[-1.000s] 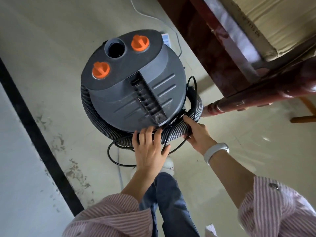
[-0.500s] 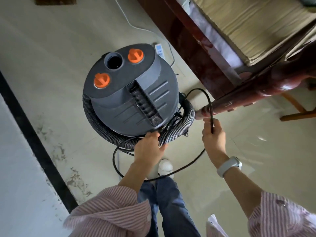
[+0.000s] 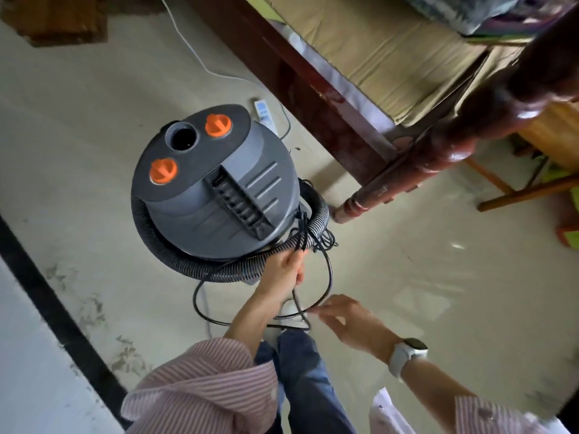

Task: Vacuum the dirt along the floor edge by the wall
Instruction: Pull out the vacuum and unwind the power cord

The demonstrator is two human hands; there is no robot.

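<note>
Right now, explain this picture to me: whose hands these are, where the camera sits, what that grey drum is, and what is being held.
The camera sits on a person's head, looking down at their own arms. The grey drum is a canister vacuum cleaner standing on the floor, its ribbed hose coiled around it. The left hand grips a bunch of the black power cord beside the hose. The right hand, wearing a white watch, reaches toward a hanging cord loop with loose fingers; motion blur hides whether it touches. Dirt patches lie along the black strip by the wall. A wooden bed frame stands to the right.
</note>
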